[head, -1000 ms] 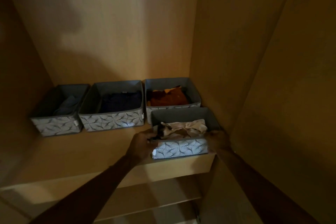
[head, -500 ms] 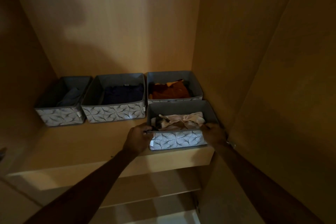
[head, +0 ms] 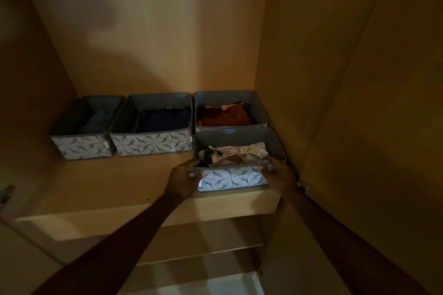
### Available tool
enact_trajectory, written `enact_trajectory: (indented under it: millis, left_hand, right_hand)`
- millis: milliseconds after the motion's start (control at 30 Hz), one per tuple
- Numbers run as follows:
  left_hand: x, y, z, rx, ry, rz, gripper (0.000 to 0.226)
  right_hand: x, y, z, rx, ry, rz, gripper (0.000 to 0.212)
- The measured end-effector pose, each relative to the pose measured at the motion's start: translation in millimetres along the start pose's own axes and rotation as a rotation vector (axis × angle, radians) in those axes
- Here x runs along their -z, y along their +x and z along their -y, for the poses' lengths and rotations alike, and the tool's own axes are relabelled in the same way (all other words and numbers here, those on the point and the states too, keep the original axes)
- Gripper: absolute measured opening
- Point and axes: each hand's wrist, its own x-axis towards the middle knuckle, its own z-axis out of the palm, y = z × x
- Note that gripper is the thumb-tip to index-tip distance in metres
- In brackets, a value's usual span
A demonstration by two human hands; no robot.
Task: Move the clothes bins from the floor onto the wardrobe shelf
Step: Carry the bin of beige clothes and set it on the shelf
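Observation:
A grey fabric bin with a leaf-patterned front [head: 231,177] holds pale crumpled clothes and rests on the wooden wardrobe shelf [head: 100,187], at its front right. My left hand [head: 183,181] grips the bin's front left corner and my right hand [head: 280,175] grips its front right corner. Directly behind it stands a bin with orange-brown clothes [head: 227,112]. Left of that stand a bin with dark blue clothes [head: 153,143] and a bin with grey clothes [head: 82,148].
The wardrobe's right side wall [head: 311,79] runs close beside the held bin. A metal hinge [head: 302,185] sits by my right wrist. Lower shelves [head: 199,249] lie beneath. Bare shelf stretches in front of the two left bins.
The bin with pale clothes has slid further back on the shelf, toward the orange-clothes bin, with both hands still on its front corners.

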Motion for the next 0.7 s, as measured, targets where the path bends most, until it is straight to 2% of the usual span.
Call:
enact_trajectory:
  millis: [100, 233, 400, 533, 600, 700]
  left_hand:
    - [-1, -9, 4, 0.024, -0.082, 0.017, 0.043]
    - [-4, -39, 13, 0.065, -0.183, -0.13, 0.03]
    - [-5, -90, 52, 0.287, -0.333, -0.181, 0.022]
    - [3, -147, 73, 0.456, -0.453, -0.212, 0.025]
    - [9, -179, 81, 0.538, -0.467, -0.266, 0.021]
    - [16, -229, 93, 0.644, -0.426, -0.363, 0.025]
  right_hand:
    - [2, -28, 17, 0.046, 0.104, -0.01, 0.046]
    - [-10, -70, 32, 0.089, 0.265, -0.037, 0.03]
    - [-52, -110, 34, 0.007, 0.385, 0.155, 0.022]
    - [-90, -140, 31, -0.016, 0.322, 0.359, 0.024]
    - [-110, -154, 28, 0.028, 0.273, 0.466, 0.014]
    - [-136, -172, 26, 0.056, 0.216, 0.661, 0.022]
